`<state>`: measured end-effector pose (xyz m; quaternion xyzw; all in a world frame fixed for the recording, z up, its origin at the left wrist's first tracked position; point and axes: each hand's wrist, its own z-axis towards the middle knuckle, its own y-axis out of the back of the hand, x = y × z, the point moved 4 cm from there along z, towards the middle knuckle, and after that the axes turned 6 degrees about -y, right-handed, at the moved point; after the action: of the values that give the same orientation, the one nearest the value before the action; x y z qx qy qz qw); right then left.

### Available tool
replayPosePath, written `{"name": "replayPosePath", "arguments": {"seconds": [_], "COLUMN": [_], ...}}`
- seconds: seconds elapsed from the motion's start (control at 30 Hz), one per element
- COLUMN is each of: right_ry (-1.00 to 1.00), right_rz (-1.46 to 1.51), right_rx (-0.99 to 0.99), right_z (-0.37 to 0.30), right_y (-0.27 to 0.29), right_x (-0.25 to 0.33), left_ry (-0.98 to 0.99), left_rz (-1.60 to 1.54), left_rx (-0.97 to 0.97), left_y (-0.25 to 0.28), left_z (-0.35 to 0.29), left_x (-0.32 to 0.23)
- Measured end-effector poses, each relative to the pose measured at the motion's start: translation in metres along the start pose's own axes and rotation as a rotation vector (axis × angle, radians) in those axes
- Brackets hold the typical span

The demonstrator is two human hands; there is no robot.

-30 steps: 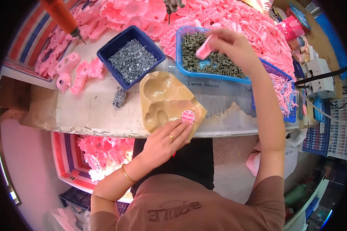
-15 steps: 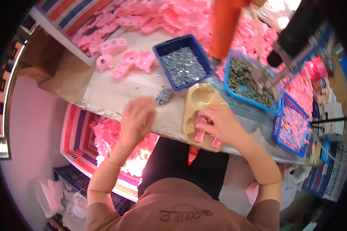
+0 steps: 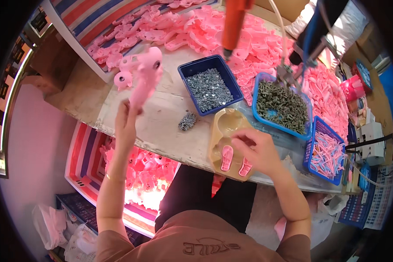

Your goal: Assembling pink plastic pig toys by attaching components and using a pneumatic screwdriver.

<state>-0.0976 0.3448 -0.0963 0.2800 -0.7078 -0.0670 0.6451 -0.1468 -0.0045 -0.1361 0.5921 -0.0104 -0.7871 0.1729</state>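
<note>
My left hand is raised over the table's left part, closed on the lower end of a pink plastic toy shell. A dark round eye shows near the shell's upper end. My right hand hovers over the right side of a tan moulded holder, thumb and fingers apart with nothing visible between them. Two small pink foot-shaped pieces lie in the holder's lower hollows: the left piece shows fully, and the right piece is beside my right hand. The holder's upper round hollow is bare.
A dark blue bin of small screws stands behind the holder, with a loose screw pile nearby. At right are a blue tray of dark metal parts and a basket of pink and blue sticks. Orange screwdriver hangs above; pink shells heap behind.
My left hand has come up holding a pink shell that lay on the table. My right hand has let go of the left foot-shaped piece and shifted right.
</note>
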Motion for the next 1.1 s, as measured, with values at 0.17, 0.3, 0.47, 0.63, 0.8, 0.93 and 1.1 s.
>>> {"name": "replayPosePath", "arguments": {"seconds": [0.17,0.3,0.47,0.63,0.8,0.93,1.1], "right_ry": [0.178,0.200,0.546,0.401,0.320,0.370,0.216], "right_rz": [0.478,0.473,-0.670,-0.861,-0.562,-0.746,-0.657], "right_rx": [-0.033,-0.084,-0.506,-0.370,-0.225,-0.260,-0.225], "right_z": [0.007,-0.018,-0.048,-0.041,-0.050,-0.058,-0.058], "right_y": [-0.028,-0.002,0.025,-0.014,-0.011,0.011,0.015], "right_x": [0.008,0.024,0.041,0.007,0.002,0.022,-0.006], "left_ry": [0.440,0.423,0.015,-0.516,-0.562,-0.549,-0.534], "left_rz": [-0.872,-0.871,-0.319,0.208,0.358,0.436,0.426], "left_rx": [0.612,0.588,0.568,0.565,0.573,0.596,0.688], "left_y": [-0.080,-0.120,-0.121,-0.138,-0.146,-0.143,-0.145], "left_z": [-0.081,-0.096,-0.087,-0.088,-0.094,-0.093,-0.093], "left_x": [-0.040,-0.056,-0.069,-0.080,-0.074,-0.076,-0.080]}}
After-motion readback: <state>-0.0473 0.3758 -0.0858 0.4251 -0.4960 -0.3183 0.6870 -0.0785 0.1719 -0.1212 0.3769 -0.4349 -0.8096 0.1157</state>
